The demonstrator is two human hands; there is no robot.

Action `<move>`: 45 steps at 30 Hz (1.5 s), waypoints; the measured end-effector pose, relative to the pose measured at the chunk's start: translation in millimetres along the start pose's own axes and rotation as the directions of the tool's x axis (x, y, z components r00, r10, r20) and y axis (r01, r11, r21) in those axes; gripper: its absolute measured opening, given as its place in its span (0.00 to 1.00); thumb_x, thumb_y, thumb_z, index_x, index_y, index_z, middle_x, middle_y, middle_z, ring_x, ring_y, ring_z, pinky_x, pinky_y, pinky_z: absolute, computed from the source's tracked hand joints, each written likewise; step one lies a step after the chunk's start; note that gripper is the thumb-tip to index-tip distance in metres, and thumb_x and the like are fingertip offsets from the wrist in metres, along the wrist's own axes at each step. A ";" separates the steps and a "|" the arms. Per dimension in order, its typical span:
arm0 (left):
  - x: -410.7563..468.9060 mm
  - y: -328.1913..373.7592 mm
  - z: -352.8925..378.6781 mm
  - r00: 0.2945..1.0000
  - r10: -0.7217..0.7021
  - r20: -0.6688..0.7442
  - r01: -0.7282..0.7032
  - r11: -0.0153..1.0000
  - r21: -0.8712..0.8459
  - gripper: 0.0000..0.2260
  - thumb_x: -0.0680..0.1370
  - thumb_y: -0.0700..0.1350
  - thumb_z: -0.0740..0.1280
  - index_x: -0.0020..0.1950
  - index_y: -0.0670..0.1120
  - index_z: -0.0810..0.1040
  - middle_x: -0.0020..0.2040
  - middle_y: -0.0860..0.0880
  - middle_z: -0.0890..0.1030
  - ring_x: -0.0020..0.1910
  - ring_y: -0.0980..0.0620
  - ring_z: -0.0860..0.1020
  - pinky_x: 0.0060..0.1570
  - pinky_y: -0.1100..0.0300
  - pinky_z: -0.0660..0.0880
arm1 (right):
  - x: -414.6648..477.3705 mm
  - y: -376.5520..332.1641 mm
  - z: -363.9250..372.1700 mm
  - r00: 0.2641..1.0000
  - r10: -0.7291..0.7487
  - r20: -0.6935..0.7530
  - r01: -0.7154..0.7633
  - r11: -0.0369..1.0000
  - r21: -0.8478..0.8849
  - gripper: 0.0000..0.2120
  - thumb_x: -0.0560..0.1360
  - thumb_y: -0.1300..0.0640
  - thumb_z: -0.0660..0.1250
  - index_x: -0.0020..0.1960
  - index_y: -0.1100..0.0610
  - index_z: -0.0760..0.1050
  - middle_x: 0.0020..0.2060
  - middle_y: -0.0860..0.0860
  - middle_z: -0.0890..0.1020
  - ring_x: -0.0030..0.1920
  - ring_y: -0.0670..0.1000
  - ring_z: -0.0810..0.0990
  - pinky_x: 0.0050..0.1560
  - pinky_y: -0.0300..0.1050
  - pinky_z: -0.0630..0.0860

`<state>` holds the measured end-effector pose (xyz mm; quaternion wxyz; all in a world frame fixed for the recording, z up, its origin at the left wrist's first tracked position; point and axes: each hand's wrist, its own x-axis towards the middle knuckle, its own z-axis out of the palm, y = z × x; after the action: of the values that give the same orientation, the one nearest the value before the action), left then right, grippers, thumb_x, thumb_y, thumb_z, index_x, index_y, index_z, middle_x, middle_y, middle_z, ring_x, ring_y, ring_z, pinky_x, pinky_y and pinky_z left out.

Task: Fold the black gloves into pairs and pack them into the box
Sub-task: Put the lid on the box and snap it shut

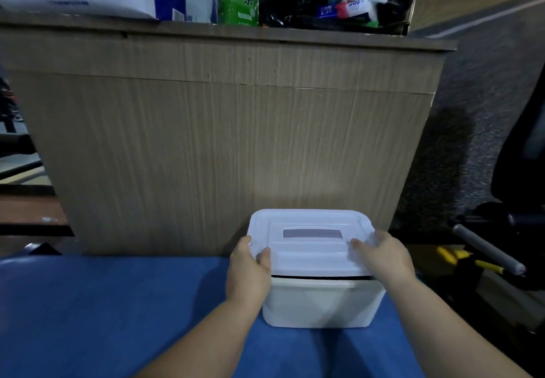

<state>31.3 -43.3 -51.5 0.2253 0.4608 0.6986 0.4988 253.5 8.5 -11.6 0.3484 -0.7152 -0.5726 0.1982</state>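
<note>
The left hand (249, 271) and right hand (386, 259) clamp their fingers (264, 255) on the side edges of the lid (309, 247) of the box (318, 304), at the right of the blue counter (118, 304), gloves unseen, so this looks like the lid step, next needing an even two-sided lift or press.

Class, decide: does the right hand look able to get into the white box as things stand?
Probably not: the white lid covers the box, bar a thin gap, and the right hand grips that lid.
</note>
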 end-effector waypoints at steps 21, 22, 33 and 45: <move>-1.1 -4.4 17.8 1.000 0.001 0.006 -0.003 0.973 0.233 0.26 0.79 0.56 0.58 0.76 0.49 0.60 0.70 0.47 0.66 0.69 0.46 0.65 0.62 0.51 0.69 | 5.7 24.4 0.1 0.999 0.036 0.036 -0.037 0.999 0.011 0.24 0.76 0.47 0.66 0.64 0.62 0.72 0.64 0.56 0.72 0.52 0.53 0.71 0.46 0.45 0.67; -1.5 -4.6 17.1 1.000 0.005 0.008 -0.007 0.970 0.241 0.26 0.79 0.57 0.58 0.76 0.49 0.60 0.70 0.47 0.67 0.69 0.47 0.65 0.62 0.51 0.69 | 5.6 24.5 -0.2 0.999 0.038 0.036 -0.039 0.999 0.005 0.23 0.76 0.47 0.66 0.64 0.62 0.72 0.64 0.56 0.72 0.51 0.52 0.70 0.46 0.45 0.67; 1.3 -12.7 14.6 1.000 0.031 0.004 -0.031 0.961 0.274 0.22 0.80 0.56 0.58 0.73 0.52 0.66 0.64 0.50 0.70 0.67 0.49 0.64 0.59 0.54 0.68 | 12.7 32.2 6.0 0.999 0.040 0.011 -0.037 0.977 -0.210 0.21 0.74 0.41 0.63 0.60 0.54 0.76 0.59 0.55 0.77 0.59 0.57 0.73 0.53 0.48 0.68; 20.1 -20.6 18.4 0.990 -0.093 0.102 0.107 0.983 -0.152 0.18 0.79 0.51 0.62 0.69 0.54 0.70 0.74 0.56 0.64 0.69 0.52 0.66 0.65 0.55 0.65 | 18.7 43.4 6.9 0.986 0.162 0.044 -0.168 0.938 0.304 0.15 0.78 0.60 0.62 0.63 0.55 0.78 0.49 0.45 0.80 0.52 0.51 0.77 0.53 0.46 0.72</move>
<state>27.4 -18.4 -74.6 0.3185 0.4292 0.6680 0.5178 283.3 23.9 -45.6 0.4320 -0.6961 -0.4761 0.3196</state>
